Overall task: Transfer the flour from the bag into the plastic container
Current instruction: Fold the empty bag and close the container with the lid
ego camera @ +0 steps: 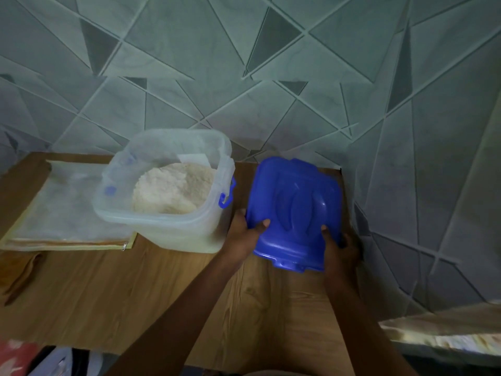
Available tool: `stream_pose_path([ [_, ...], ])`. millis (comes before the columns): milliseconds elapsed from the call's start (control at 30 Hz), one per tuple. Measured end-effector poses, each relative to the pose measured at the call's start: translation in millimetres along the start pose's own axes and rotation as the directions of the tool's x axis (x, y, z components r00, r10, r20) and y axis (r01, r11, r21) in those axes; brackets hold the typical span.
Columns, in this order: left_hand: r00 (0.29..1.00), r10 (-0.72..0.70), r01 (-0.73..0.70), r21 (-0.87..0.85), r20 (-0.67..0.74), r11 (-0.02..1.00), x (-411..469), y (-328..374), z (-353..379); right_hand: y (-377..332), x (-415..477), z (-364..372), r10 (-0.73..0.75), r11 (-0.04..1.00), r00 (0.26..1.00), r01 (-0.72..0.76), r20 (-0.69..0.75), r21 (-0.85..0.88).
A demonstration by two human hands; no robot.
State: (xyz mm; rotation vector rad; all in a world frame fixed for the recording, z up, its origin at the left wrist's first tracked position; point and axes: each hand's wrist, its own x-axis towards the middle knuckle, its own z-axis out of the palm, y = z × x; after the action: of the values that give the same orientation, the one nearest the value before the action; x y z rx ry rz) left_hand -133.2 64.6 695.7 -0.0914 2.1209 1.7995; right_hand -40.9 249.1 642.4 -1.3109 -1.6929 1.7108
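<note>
Your left hand (pixel 244 236) and right hand (pixel 342 249) both grip blue lid (pixel 295 196) at its 6 o'clock edge. Open plastic container (pixel 176 237), flour (pixel 173 189) inside, lies at lid's 9 o'clock; left hand nearer. Flat bag (pixel 62 210) beyond, same direction.

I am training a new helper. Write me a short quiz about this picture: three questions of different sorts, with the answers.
1. True or false: the blue lid is already closed on the plastic container.
2. Which hands hold the lid? A) left only B) right only C) both
3. Fill in: the flat bag lies on the table to the ___ of the container.

Key:
1. False; it is beside the container.
2. C: left hand and right hand.
3. left
</note>
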Motion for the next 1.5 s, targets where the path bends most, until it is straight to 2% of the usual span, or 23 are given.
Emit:
stream_pose_path([
  [100,0.993,0.108,-0.107,-0.015,0.049,0.994,-7,20,-8,-18,-1,4,0.0,0.984,0.999,0.006,-0.033,0.179],
  [200,0.982,0.175,-0.17,-0.067,0.074,0.983,-16,49,-20,-42,-6,7,-0.06,0.947,0.998,0.064,-0.025,0.314],
  [300,0.974,0.221,-0.21,-0.194,0.039,0.958,-23,76,-37,-71,-19,9,-0.115,0.899,0.993,0.092,0.03,0.428],
  [400,0.976,0.218,-0.191,-0.402,0.023,0.896,-33,94,-58,-94,-28,16,-0.169,0.835,0.981,0.092,0.095,0.542],
  [500,0.983,0.182,-0.134,-0.565,0.029,0.814,-39,100,-76,-111,-41,21,-0.132,0.725,0.98,-0.007,0.149,0.689],
  [600,0.992,0.127,-0.079,-0.676,0.022,0.733,-46,99,-85,-116,-56,27,-0.127,0.639,0.95,-0.141,0.284,0.756],
  [700,0.993,0.12,-0.097,-0.705,-0.016,0.702,-51,97,-83,-118,-81,45,-0.157,0.601,0.907,-0.226,0.39,0.767],
  [767,0.991,0.13,-0.108,-0.711,-0.024,0.695,-54,97,-80,-119,-100,59,-0.232,0.617,0.875,-0.205,0.425,0.759],
  [933,0.993,0.117,-0.1,-0.653,-0.017,0.751,-59,107,-93,-127,-102,68,-0.249,0.595,0.874,-0.203,0.418,0.778],
  [1067,0.985,0.128,-0.174,-0.634,-0.118,0.754,-40,130,-130,-138,-85,62,-0.323,0.648,0.792,-0.215,0.518,0.731],
  [1167,0.964,0.186,-0.264,-0.581,-0.192,0.77,-12,146,-164,-145,-77,60,-0.296,0.712,0.758,-0.231,0.581,0.663],
  [1333,0.949,0.212,-0.278,-0.305,-0.233,0.911,10,154,-202,-170,-75,69,-0.277,0.837,0.694,-0.165,0.664,0.522],
  [1400,0.94,0.219,-0.273,-0.192,-0.262,0.943,14,150,-214,-180,-77,81,-0.275,0.854,0.703,-0.135,0.656,0.502],
  [1500,0.92,0.206,-0.224,-0.015,-0.334,0.975,17,144,-228,-187,-79,110,-0.263,0.899,0.782,-0.013,0.565,0.437],
])
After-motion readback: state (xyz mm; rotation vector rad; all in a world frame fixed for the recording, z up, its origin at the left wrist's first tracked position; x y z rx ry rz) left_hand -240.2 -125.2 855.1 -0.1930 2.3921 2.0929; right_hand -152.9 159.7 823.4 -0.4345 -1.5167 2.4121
